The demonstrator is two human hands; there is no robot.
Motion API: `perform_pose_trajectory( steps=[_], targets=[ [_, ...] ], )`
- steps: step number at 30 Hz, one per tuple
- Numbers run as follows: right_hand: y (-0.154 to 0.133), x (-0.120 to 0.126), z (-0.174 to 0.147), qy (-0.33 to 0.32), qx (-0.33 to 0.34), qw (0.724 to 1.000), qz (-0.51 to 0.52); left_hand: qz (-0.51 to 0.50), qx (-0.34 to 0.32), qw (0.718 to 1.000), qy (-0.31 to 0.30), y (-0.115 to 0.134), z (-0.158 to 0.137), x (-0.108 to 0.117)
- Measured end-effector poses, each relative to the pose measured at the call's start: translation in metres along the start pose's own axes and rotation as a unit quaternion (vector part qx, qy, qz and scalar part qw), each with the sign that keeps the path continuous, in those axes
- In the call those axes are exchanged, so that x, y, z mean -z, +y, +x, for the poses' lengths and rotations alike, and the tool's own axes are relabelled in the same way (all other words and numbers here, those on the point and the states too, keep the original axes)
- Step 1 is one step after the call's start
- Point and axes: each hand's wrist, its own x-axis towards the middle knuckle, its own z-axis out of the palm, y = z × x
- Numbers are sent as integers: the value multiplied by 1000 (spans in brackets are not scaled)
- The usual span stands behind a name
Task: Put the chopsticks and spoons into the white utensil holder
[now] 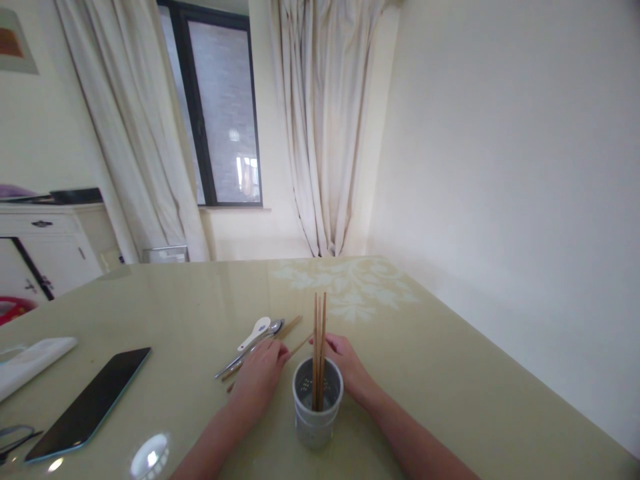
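A grey metal utensil holder (318, 427) with small holes inside stands upright on the table, close in front of me. Several brown wooden chopsticks (320, 333) rise from it. Beyond it, a single chopstick (301, 343) slants between my two hands. My left hand (263, 367) is closed on its near end, left of the holder. At the right, my right hand (345, 357) is closed at the far end, its fingertips partly hidden by the upright chopsticks. A white spoon (257, 331), a metal spoon (275, 326) and more chopsticks (291, 326) lie beyond and partly under my left hand.
On the pale green table (480, 413) a black tablet (93, 403) lies at the left, with a white object (37, 360) beyond it and glasses (17, 440) at the edge. A wall (525, 167) borders the right side; a curtained window (225, 113) is behind.
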Motion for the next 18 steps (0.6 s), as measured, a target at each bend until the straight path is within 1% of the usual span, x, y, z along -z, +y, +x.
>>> perform_pose_trajectory(
  steps=[2, 4, 6, 7, 9, 11, 13, 14, 16, 18],
  targets=[
    [-3, 0, -2, -5, -4, 1000, 26, -80, -23, 996, 17, 7, -2, -4],
    [-8, -1, -4, -6, -10, 998, 56, -139, -49, 989, 29, 13, -3, -8],
    [-14, 0, -4, 2, -10, 996, 89, -160, -68, 984, 37, 15, -3, -8],
    [-18, 2, -4, 15, -3, 994, 106, -150, -68, 985, 42, 14, -3, -7],
    [-27, 12, -1, 66, 27, 988, 139, -78, -45, 994, 59, 7, -1, -3],
    [-36, 30, 3, 144, 69, 972, 171, 41, -4, 997, 72, -3, 1, 2],
    [-44, 54, 6, 236, 114, 945, 194, 154, 31, 985, 69, -14, 1, 7],
    [-48, 66, 7, 272, 132, 929, 214, 193, 42, 978, 61, -18, 1, 9],
    [-56, 84, 5, 299, 145, 908, 255, 227, 50, 972, 38, -22, 0, 10],
    [-63, 92, 2, 292, 149, 902, 282, 229, 54, 972, 16, -23, 0, 11]
  ],
)
